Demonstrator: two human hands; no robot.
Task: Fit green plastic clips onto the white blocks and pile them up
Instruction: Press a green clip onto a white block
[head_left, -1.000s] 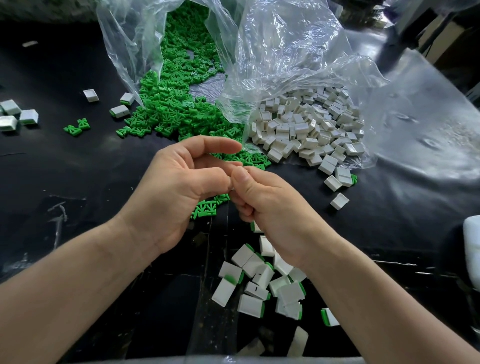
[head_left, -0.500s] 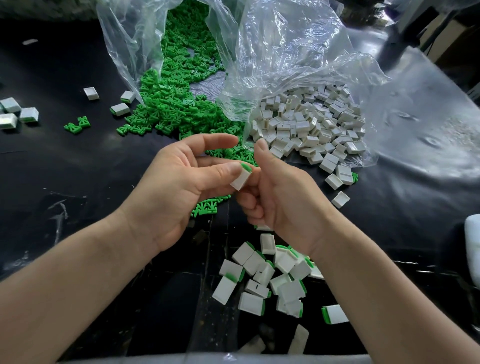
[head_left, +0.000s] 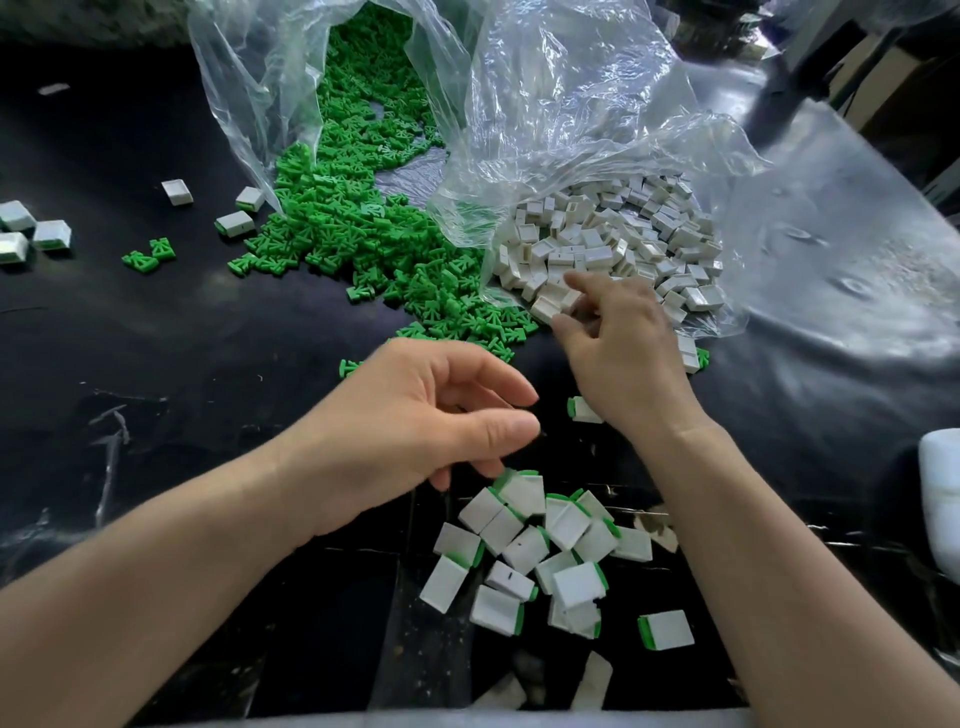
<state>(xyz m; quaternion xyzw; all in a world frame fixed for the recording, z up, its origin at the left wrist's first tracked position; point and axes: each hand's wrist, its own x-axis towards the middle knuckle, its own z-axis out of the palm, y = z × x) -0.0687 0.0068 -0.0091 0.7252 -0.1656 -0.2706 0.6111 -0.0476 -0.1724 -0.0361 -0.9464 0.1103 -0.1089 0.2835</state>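
A heap of green clips (head_left: 363, 234) spills from a clear bag onto the black table. To its right lies a heap of bare white blocks (head_left: 623, 244) on another bag. My right hand (head_left: 618, 343) reaches into the near edge of that heap, its thumb and index finger pinching one white block (head_left: 546, 307). Over the table, just above the pile of fitted blocks (head_left: 540, 545), my left hand (head_left: 431, 415) hovers with loosely curled fingers and holds nothing. One fitted block (head_left: 584, 410) lies beside my right wrist.
Crumpled clear bags (head_left: 571, 104) rise behind both heaps. Stray white blocks (head_left: 31, 234) and two loose green clips (head_left: 148, 254) lie at the left. A white object (head_left: 940, 493) sits at the right edge. The black table (head_left: 156, 364) shows bare at the left.
Both hands have let go of the block with its clip. My right hand moved forward to the white heap and my left hand dropped lower with relaxed fingers.
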